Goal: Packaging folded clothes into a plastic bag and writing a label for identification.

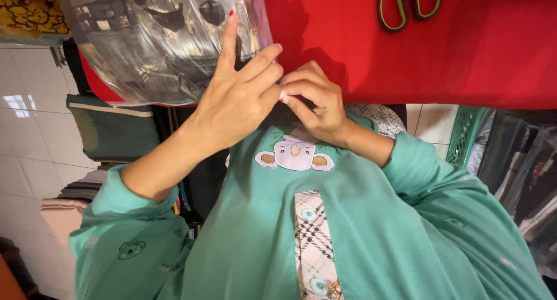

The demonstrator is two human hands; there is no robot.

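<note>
The left hand [241, 97], fingers spread, touches the plastic-wrapped package [156, 39] at ten o'clock, while the right hand [313, 100] pinches something small.

The light is bright and even, seemingly from above, and it throws a soft dark shadow of the hands onto the red cloth [464, 56]. White glare streaks the plastic bag [156, 39] and a window-like glint sits on the wall tiles [17, 102]. The centre is sharp, while the wide lens bends the edges, and the corners, such as the stacked fabric [75, 195], look darker and softer.
</note>
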